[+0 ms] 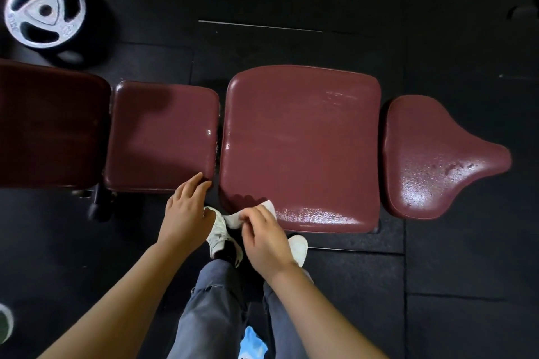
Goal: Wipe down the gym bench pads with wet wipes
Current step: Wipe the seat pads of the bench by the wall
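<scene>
Nearest the camera, a blue wipes packet (pixel 251 342) is seen low between the grey trouser legs (pixel 201 309), just above the bottom edge. Up from there, a white wet wipe (pixel 264 211) is pinched in the curled fingers of the right hand (pixel 262 237), at the near left corner of the large maroon pad (pixel 300 148); part of the wipe is laid on the pad's near edge, part hangs off it. The left hand (pixel 185 210) is held with fingers relaxed and apart, its fingertips touching the near right corner of the smaller square pad (pixel 162 135), nothing gripped. A wet sheen is shown along the large pad's near edge and on the saddle-shaped pad (pixel 431 157) at the right. A darker pad (pixel 49 125) is cut off at the left. White shoes (pixel 221 237) are planted on the black rubber floor (pixel 437 285) beneath the hands. Far left, a silver weight plate (pixel 43 11) is lying on the floor.
</scene>
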Motion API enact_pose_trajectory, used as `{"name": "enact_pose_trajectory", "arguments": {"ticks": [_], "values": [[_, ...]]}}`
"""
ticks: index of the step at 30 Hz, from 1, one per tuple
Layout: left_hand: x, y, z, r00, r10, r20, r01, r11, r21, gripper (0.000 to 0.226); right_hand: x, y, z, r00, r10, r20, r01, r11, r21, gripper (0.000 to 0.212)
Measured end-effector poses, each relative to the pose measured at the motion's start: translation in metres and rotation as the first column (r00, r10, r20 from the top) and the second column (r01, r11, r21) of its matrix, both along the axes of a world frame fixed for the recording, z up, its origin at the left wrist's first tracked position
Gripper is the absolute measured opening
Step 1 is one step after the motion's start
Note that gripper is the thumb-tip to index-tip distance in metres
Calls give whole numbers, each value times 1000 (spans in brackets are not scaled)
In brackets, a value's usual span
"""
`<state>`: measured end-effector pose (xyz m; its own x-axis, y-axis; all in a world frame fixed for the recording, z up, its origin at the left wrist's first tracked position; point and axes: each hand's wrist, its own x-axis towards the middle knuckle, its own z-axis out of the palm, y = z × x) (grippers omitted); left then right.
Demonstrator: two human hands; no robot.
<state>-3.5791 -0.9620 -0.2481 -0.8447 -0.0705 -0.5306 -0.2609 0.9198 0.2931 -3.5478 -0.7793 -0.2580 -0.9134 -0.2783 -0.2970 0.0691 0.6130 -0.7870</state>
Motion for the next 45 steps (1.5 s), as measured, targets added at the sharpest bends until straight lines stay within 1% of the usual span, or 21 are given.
{"name": "enact_pose_trajectory", "arguments": {"ticks": [2,5,7,11,15,18,20,22,24,26,28,29,30,32,34,35,36,37,40,43,45], "values": [[-2,-3,-1,1000,-7,9,7,1000,-11,64,-8,-12,-1,987,154,-35,-153,988,25,15],[-6,-9,-1,999,-34,-4,34,999,-21,63,-19,-18,-9,922,372,-103,-348,917,194,18],[-9,-13,0,999,-31,-17,31,999,-7,62,-30,-16,-10,900,422,-108,-383,885,264,21],[-17,-21,0,997,-57,-48,57,998,0,58,-47,-6,-10,841,510,-181,-420,826,375,13],[-30,-29,1,998,-35,-55,37,999,28,59,-61,2,-9,575,772,-272,-626,629,461,17],[-40,-38,-1,998,-14,-54,16,999,38,61,-90,4,-8,293,923,-249,-740,384,552,28],[-46,-45,-3,998,-2,-60,5,999,43,61,-109,0,-10,112,972,-207,-779,215,589,23],[-50,-49,-4,997,-14,-70,17,999,43,63,-124,-6,-13,6,983,-186,-798,117,591,18],[-51,-52,-5,997,-36,-76,39,998,44,63,-148,-14,-14,11,989,-148,-816,95,570,20],[-49,-53,-6,995,-55,-83,58,997,43,62,-190,-27,-13,104,981,-167,-797,182,576,22],[-46,-54,-7,992,-71,-100,76,996,42,60,-245,-34,-9,385,918,-93,-798,382,465,14],[-46,-55,-7,991,-80,-106,85,996,41,60,-274,-34,-11,503,862,-62,-748,470,469,18],[-46,-55,-8,990,-87,-109,91,995,35,60,-296,-33,-10,613,790,-24,-681,544,490,22],[-46,-56,-10,990,-91,-104,94,995,22,60,-328,-27,-16,807,579,-117,-410,692,595,13],[-45,-56,-11,992,-79,-99,81,997,13,60,-329,-24,-23,922,319,-221,-116,769,628,12],[-44,-55,-11,992,-71,-100,72,997,14,60,-319,-26,-25,944,234,-232,-48,793,607,13],[-44,-53,-10,993,-61,-102,63,998,18,60,-300,-29,-26,953,221,-209,-62,814,577,13],[-44,-51,-10,993,-50,-107,53,998,26,60,-275,-31,-27,945,290,-153,-168,829,534,12],[-46,-45,-10,993,-5,-119,12,998,59,61,-180,-17,-21,803,587,-99,-530,781,332,6],[-51,-38,-9,994,14,-104,-6,997,77,63,-117,12,-6,568,821,-55,-799,566,202,15],[-55,-32,-9,997,8,-73,-2,997,79,65,-128,17,-5,399,917,-17,-883,389,261,16]]}}
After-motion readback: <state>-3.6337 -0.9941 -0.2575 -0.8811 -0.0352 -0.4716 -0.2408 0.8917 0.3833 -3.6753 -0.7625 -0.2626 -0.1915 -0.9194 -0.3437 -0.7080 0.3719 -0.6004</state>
